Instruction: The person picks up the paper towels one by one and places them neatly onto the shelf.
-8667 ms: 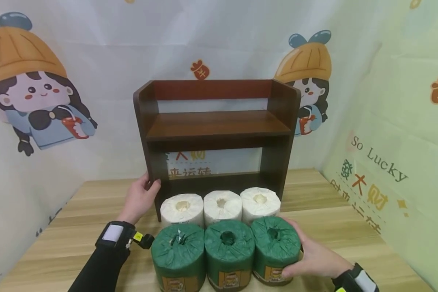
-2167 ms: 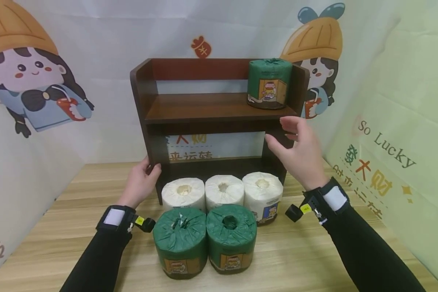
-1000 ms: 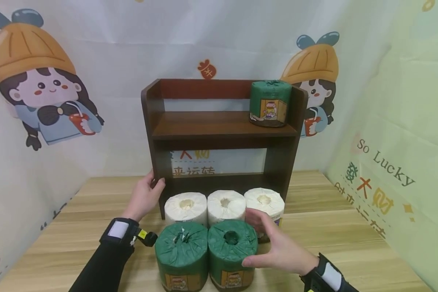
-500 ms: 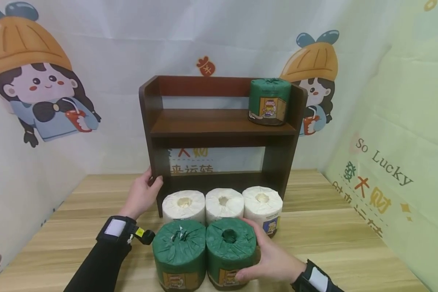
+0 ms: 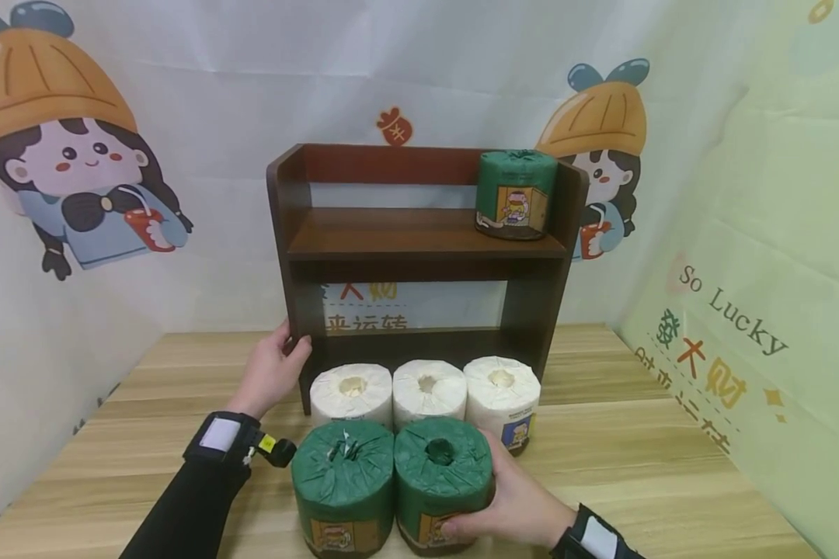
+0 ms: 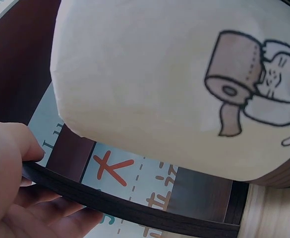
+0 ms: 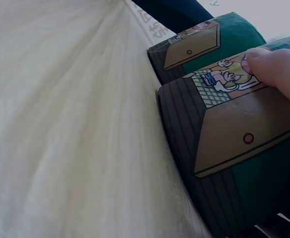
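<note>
My right hand (image 5: 513, 505) grips a green-wrapped toilet roll (image 5: 442, 477) from its right side, the thumb (image 7: 278, 72) pressed on its printed front. Against it, on the left, stands another green toilet roll (image 5: 342, 477). Both rest upright on the table. With my left hand (image 5: 269, 373) I hold the left side panel of a dark brown shelf (image 5: 426, 233); in the left wrist view the thumb and fingers straddle the panel's edge (image 6: 125, 210). A third green toilet roll (image 5: 513, 202) stands on the upper board, close to the right side panel.
Three white-wrapped toilet rolls (image 5: 429, 392) stand in a row between the shelf and the green rolls. The wood-patterned table (image 5: 636, 450) spreads out on both sides. Printed cloth walls (image 5: 217, 155) enclose the back and sides.
The green roll once at the front right now stands on the upper board. My right hand came down from there and closed round the neighbouring green roll. My left hand stayed on the side panel.
</note>
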The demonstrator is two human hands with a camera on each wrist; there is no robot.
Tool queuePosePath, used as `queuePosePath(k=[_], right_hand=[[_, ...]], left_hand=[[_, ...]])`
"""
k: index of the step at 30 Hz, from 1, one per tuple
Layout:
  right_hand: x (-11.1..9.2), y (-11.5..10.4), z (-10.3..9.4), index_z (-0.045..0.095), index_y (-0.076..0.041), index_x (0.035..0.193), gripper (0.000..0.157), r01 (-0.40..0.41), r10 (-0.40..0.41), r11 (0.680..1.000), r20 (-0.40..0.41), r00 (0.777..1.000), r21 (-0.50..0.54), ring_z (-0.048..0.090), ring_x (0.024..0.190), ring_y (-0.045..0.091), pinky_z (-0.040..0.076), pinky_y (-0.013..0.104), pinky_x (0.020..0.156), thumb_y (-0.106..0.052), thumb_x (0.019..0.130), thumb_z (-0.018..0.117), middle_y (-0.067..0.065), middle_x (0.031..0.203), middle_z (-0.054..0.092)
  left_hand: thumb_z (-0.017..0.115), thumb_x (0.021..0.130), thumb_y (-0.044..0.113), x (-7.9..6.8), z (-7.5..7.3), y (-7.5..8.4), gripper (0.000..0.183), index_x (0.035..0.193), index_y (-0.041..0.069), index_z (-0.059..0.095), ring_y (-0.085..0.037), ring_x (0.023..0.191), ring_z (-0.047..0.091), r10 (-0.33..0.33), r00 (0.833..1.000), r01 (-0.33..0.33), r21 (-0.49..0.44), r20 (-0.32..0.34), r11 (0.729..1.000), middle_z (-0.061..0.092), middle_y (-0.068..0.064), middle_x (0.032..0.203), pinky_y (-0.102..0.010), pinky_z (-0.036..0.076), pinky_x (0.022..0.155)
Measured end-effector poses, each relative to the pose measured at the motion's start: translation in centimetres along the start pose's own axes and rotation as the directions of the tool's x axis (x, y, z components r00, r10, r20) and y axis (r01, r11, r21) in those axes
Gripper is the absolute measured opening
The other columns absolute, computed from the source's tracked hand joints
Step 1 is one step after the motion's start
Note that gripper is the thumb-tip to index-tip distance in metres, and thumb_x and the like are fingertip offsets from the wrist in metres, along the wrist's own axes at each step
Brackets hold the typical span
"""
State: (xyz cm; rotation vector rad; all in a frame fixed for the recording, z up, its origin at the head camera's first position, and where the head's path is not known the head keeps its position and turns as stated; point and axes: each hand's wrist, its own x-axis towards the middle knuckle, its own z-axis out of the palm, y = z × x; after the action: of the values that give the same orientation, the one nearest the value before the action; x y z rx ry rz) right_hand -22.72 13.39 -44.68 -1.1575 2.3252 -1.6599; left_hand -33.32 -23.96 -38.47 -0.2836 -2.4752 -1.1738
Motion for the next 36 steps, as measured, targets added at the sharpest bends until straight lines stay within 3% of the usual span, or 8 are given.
queuePosePath(k=[13, 18, 30, 36], right_hand=[[-0.3, 0.2, 0.0, 0.031, -0.023, 0.144, 0.096, 0.008, -0.008, 1.0, -0.022, 1.0, -0.009, 0.045, 0.124, 0.022, 0.038, 0.042, 0.106, -0.024, 0.069, 0.093, -0.004, 0.14, 0.046], [-0.3, 0.2, -0.2, 0.032, -0.021, 0.145, 0.097, 0.045, -0.045, 0.999, -0.018, 0.999, -0.008, 0.046, 0.123, 0.024, 0.039, 0.041, 0.105, -0.019, 0.068, 0.092, -0.002, 0.139, 0.048], [-0.2, -1.6, -0.8, 0.036, -0.018, 0.143, 0.088, 0.076, -0.076, 0.996, 0.001, 0.997, 0.053, 0.046, 0.122, 0.028, 0.04, 0.04, 0.106, -0.016, 0.072, 0.089, 0.003, 0.136, 0.05], [0.1, -3.1, -1.5, 0.032, -0.017, 0.148, 0.091, 0.108, -0.109, 0.991, 0.008, 0.994, 0.081, 0.043, 0.124, 0.03, 0.039, 0.041, 0.106, -0.013, 0.075, 0.087, 0.005, 0.14, 0.046]], left_hand=[[0.047, 0.106, 0.029, -0.1, 0.1, 0.1, 0.052, 0.151, 0.007, 0.036, -0.038, 0.122, 0.047, -0.003, 1.0, 0.003, -0.008, 0.009, 1.0, 0.043, -0.021, 0.145, -0.055, 0.048, 0.091], [0.047, 0.106, 0.03, -0.1, 0.1, 0.0, 0.053, 0.151, 0.006, 0.036, -0.038, 0.122, 0.047, -0.006, 1.0, 0.006, -0.011, 0.01, 1.0, 0.042, -0.021, 0.145, -0.055, 0.048, 0.091], [0.047, 0.106, 0.031, 0.0, 0.0, 0.0, 0.052, 0.15, 0.005, 0.037, -0.039, 0.122, 0.047, -0.015, 1.0, 0.015, -0.005, 0.014, 1.0, 0.043, -0.021, 0.144, -0.056, 0.048, 0.092], [0.047, 0.105, 0.03, 0.0, 0.0, 0.1, 0.051, 0.149, 0.005, 0.039, -0.039, 0.121, 0.048, -0.007, 1.0, 0.007, -0.004, 0.008, 1.0, 0.044, -0.022, 0.143, -0.056, 0.048, 0.091]])
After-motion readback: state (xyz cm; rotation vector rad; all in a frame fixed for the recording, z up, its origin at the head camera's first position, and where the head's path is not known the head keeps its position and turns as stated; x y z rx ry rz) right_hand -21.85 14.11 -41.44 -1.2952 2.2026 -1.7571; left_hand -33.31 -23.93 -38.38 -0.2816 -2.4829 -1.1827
